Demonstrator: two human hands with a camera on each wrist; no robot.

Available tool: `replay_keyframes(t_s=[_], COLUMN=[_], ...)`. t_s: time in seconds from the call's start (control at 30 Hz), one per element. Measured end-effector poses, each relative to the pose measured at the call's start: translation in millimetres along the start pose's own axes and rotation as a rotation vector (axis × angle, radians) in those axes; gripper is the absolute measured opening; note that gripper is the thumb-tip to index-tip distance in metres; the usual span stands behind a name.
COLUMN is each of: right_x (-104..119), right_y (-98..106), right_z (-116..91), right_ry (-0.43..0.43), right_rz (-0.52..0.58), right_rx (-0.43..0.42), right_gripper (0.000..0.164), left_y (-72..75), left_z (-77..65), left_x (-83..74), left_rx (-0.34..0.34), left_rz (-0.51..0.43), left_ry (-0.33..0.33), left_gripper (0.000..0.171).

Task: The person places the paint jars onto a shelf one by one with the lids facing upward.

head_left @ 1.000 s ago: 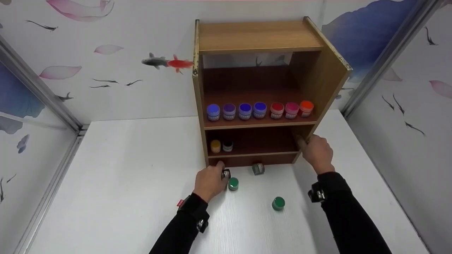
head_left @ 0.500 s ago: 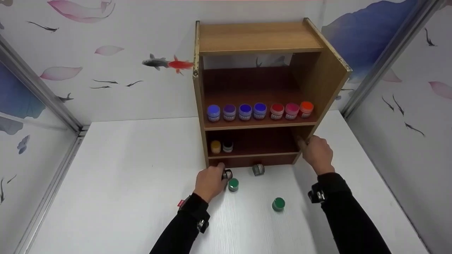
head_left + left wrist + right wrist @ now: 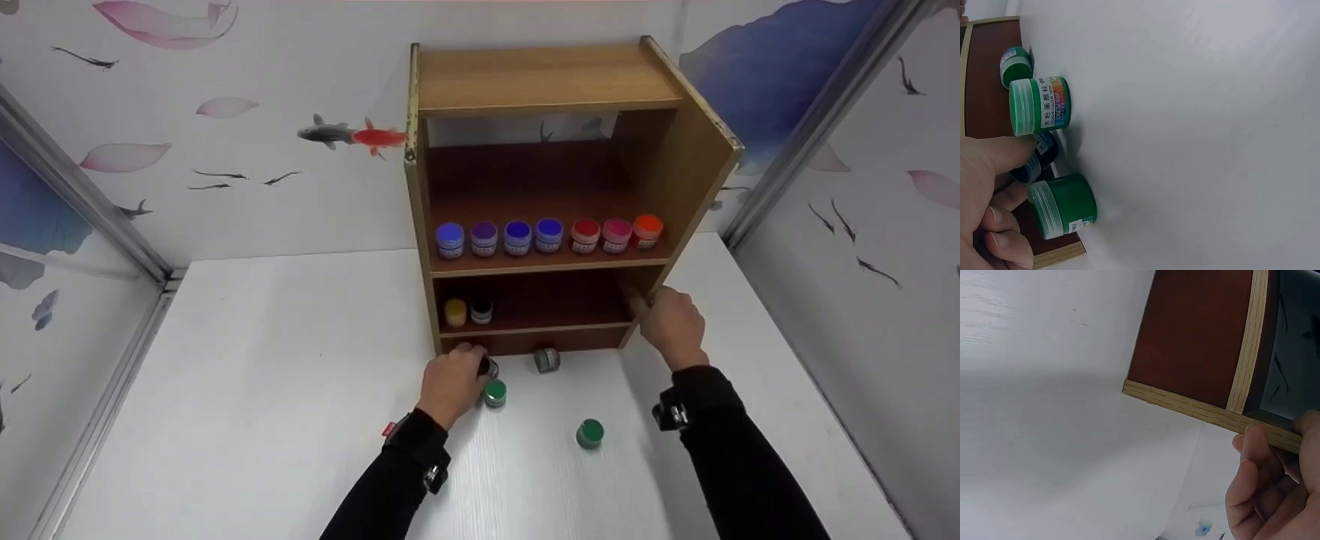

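Note:
My left hand (image 3: pixel 451 382) pinches a dark paint jar (image 3: pixel 1043 151) between thumb and fingers, in front of the cabinet's base. Its thumb lies close to a green paint jar (image 3: pixel 1060 107). Another green jar (image 3: pixel 1075 202) stands beside the curled fingers in the left wrist view; the hand hides it from the head view. A tipped jar (image 3: pixel 547 360) lies against the base. Farther forward is one more green jar (image 3: pixel 590 433). My right hand (image 3: pixel 673 326) grips the right side panel of the wooden cabinet (image 3: pixel 551 79), its thumb inside and fingers outside in the right wrist view.
Several blue, purple, red, pink and orange jars line the upper shelf (image 3: pixel 544 264). A yellow jar (image 3: pixel 455 312) and a black-lidded jar (image 3: pixel 481 310) stand at the left of the lower shelf. Patterned walls enclose the white table (image 3: pixel 285 375) at the back and sides.
My left hand has shifted slightly right, and the dark jar in it has turned so that its label no longer faces the head camera. My right hand stays on the cabinet panel.

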State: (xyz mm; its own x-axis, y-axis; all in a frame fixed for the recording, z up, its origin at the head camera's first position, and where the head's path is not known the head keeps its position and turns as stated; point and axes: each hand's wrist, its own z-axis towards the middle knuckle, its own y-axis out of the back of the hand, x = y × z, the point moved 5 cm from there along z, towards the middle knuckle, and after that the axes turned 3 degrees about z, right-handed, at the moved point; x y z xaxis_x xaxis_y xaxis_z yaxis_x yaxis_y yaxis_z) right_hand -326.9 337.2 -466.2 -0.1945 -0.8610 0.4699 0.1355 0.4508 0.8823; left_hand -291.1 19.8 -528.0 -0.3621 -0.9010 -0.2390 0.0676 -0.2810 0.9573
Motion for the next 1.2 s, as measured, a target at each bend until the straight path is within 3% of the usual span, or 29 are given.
replay_keyframes(t_s=[0.53,0.83,1.2], right_x=[-2,-2,-2], right_y=[-1,-1,0], right_z=[1,2,2], right_ry=[0.004,-0.002,0.001], right_rz=[0.0,0.009,0.009], right_rx=[0.011,0.027,0.015], right_gripper=[0.056,0.059,0.057], left_y=[-0.5,9.4,24.7], left_z=[0.8,0.1,-0.8], left_x=[-9.3,-14.9,-22.9], left_rx=[0.012,0.015,0.016], left_rz=[0.09,0.149,0.158], left_ry=[-0.054,-0.1,-0.152], left_gripper=[0.029,0.036,0.035])
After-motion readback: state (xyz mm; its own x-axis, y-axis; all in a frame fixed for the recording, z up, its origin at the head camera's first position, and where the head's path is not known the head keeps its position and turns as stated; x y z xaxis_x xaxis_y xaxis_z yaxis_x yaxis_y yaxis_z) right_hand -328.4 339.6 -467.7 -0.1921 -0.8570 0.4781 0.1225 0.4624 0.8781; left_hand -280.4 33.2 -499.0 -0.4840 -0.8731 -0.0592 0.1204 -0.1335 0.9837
